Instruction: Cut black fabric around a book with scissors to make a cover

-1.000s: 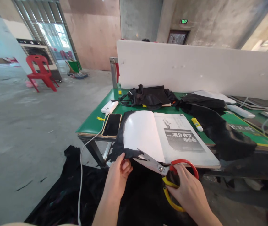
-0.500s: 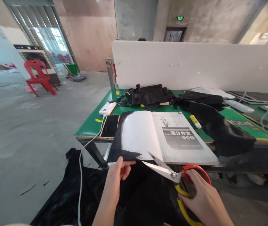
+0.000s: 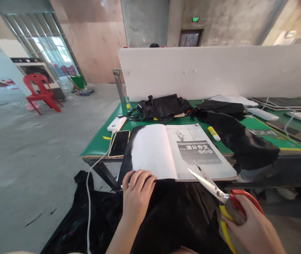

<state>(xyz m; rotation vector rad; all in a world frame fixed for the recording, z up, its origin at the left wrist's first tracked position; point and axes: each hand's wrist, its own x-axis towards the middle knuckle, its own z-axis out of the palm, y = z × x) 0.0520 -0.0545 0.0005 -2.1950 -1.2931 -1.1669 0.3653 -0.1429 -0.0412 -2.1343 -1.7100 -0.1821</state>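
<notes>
An open book [image 3: 150,151] lies at the table's front edge, its left page white and its right page printed. Black cloth [image 3: 126,165] borders the left page at its side and lower edge. My left hand [image 3: 138,187] lies palm down across the book's lower left edge, fingers extended over the cloth there; whether the thumb grips anything is hidden. In my right hand [image 3: 253,225] are scissors [image 3: 208,184] with one red and one yellow handle. Their blades are parted and point up and left, over the lower right of the book.
Left of the book are a phone [image 3: 119,144] and a white power bank [image 3: 116,123] with a cable [image 3: 89,204]. A glue stick [image 3: 214,133] and black cloth pieces [image 3: 248,137] lie to the right. A white partition [image 3: 205,72] stands behind the green table [image 3: 100,141].
My left hand has gone from pinching the black cloth's corner to lying over the book's lower edge. The cloth flap is folded down out of sight. The scissors have moved right, away from it.
</notes>
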